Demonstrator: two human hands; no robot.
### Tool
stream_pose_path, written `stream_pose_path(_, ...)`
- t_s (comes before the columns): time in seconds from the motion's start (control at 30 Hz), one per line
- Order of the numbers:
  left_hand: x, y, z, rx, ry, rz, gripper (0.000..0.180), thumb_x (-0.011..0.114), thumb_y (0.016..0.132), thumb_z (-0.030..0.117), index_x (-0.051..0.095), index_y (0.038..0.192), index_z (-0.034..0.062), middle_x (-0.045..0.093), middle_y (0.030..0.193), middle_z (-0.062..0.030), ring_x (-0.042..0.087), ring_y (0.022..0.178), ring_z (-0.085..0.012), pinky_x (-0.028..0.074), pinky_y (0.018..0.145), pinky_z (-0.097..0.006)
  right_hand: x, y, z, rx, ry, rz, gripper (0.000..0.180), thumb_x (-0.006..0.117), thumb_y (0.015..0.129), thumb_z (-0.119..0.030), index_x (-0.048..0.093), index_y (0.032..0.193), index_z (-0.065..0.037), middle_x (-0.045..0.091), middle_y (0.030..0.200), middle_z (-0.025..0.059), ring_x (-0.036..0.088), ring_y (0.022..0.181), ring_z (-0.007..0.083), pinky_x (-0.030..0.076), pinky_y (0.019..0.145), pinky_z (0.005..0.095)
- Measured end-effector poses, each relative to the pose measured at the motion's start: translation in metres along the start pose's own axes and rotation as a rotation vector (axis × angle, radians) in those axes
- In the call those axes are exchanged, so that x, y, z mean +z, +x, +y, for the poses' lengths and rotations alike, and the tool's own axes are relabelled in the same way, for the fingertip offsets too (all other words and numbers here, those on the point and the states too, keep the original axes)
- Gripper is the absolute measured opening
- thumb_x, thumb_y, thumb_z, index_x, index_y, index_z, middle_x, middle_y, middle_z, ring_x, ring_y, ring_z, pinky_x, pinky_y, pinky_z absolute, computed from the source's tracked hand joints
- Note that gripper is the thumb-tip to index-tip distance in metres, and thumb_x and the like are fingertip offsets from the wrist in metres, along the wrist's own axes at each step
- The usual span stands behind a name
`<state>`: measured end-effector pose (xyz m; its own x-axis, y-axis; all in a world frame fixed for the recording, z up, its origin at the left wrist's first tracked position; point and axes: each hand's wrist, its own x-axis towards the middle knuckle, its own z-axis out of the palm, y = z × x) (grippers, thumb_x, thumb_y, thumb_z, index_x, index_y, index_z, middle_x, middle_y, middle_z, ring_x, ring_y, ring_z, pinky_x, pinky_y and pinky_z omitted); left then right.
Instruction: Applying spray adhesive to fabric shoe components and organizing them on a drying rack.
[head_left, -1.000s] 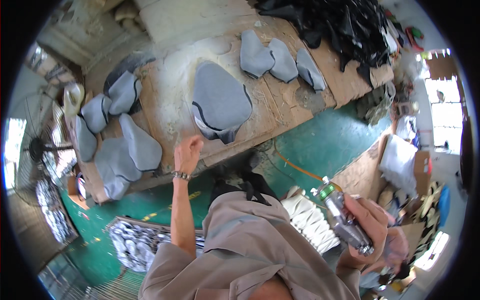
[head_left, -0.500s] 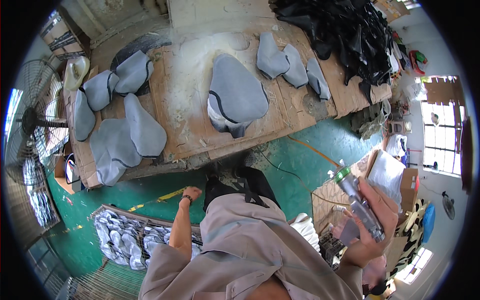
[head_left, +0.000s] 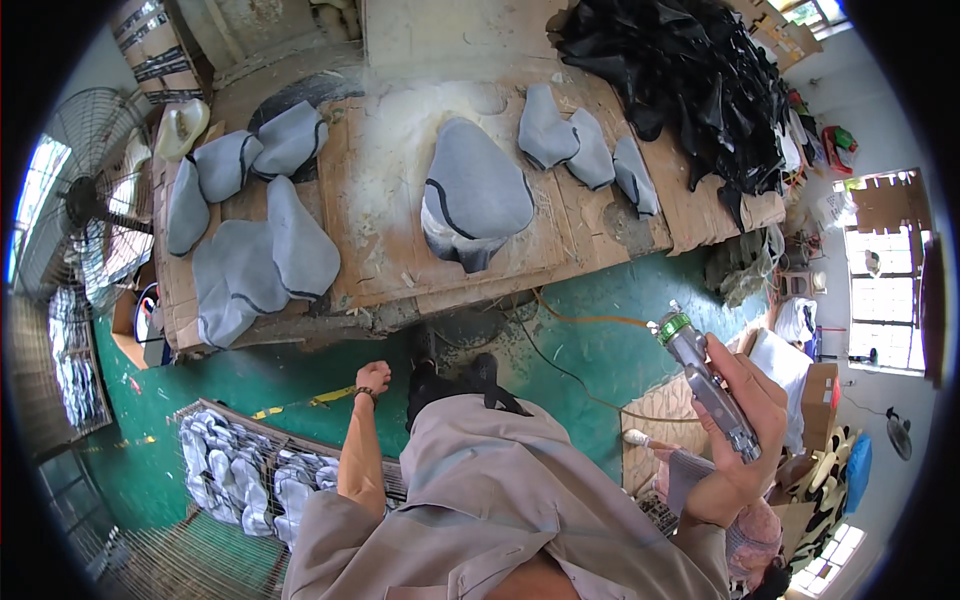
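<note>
My right hand (head_left: 742,400), raised at the right, is wrapped round a grey metal spray gun (head_left: 705,375) with a green ring near its nozzle. My left hand (head_left: 373,378) hangs over the floor in front of the table, its fingers curled in with nothing visible in them. Apart from both hands, a large grey saddle-shaped cover (head_left: 480,180) with a black edge stands in the middle of the table, white on its lower front. Smaller grey pieces with dark edges, like the nearest one (head_left: 300,240), lie at the left. Several more (head_left: 592,150) sit to the right.
Cardboard covers the table (head_left: 385,250), dusted white around the cover. A heap of black pieces (head_left: 680,80) fills its far right. A standing fan (head_left: 85,200) is at the left. Racks of grey pieces (head_left: 230,475) stand lower left. Another person (head_left: 755,535) is at lower right. An orange hose (head_left: 590,318) crosses the green floor.
The view has shifted slightly. My right hand still holds the spray gun, now a little higher and tilted differently. My left hand stays curled, and the pieces on the table keep their places.
</note>
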<state>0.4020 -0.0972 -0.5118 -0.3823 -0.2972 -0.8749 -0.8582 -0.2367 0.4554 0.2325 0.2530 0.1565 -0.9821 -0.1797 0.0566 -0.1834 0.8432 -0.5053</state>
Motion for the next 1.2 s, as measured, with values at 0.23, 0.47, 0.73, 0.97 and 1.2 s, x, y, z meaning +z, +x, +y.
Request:
stream_pose_path(0.23,0.025,-0.055,-0.041,0.041,0.032,-0.019,0.023,0.066,0.098,0.024,0.071,0.117,0.0114,0.073,0.103,-0.0021,0.07,0.09,-0.016,0.059,0.076,-0.04,-0.02,-0.024,0.039,-0.103,0.131,-0.049,0.055,0.068,0.067,-0.002,0.072,0.122,0.003,0.068,0.09,0.0155,0.065,0.083,0.0259,0.049,0.078,0.0327)
stream_pose_path(0.47,0.005,-0.08,-0.102,-0.133,-0.176,-0.033,0.026,0.069,0.093,0.02,0.071,0.117,0.0109,0.074,0.096,-0.0063,0.071,0.08,-0.021,0.059,0.072,-0.047,-0.015,-0.033,0.048,-0.264,0.135,-0.025,0.051,0.063,0.075,-0.004,0.067,0.125,0.006,0.064,0.082,0.0158,0.064,0.073,0.0258,0.048,0.068,0.0317)
stream_pose_path(0.73,-0.013,-0.047,-0.092,-0.098,-0.016,-0.084,0.02,0.067,0.09,0.013,0.075,0.108,0.0141,0.075,0.092,-0.0017,0.07,0.076,-0.0145,0.058,0.063,-0.036,-0.001,-0.057,-0.005,-0.327,-0.101,-0.032,0.079,0.081,0.061,-0.023,0.063,0.134,0.002,0.066,0.089,0.0143,0.068,0.075,0.0295,0.052,0.066,0.0354)
stream_pose_path(0.97,-0.027,-0.023,-0.085,-0.032,0.081,-0.109,0.018,0.062,0.1,0.022,0.071,0.114,0.0145,0.073,0.096,0.001,0.068,0.077,-0.01,0.057,0.062,-0.029,0.024,-0.086,-0.056,-0.365,-0.13,-0.08,0.072,0.083,0.07,-0.025,0.063,0.134,0.002,0.065,0.084,0.012,0.066,0.07,0.0264,0.052,0.063,0.0364)
stream_pose_path(1.2,-0.02,-0.04,-0.059,0.169,0.05,-0.152,0.02,0.067,0.097,0.02,0.074,0.111,0.0082,0.073,0.091,0.0002,0.068,0.079,-0.0084,0.055,0.062,-0.026,0.02,-0.119,-0.077,-0.396,-0.19,-0.329,0.076,0.074,0.085,-0.043,0.056,0.138,0.007,0.066,0.088,0.0146,0.066,0.073,0.0289,0.053,0.062,0.0398)
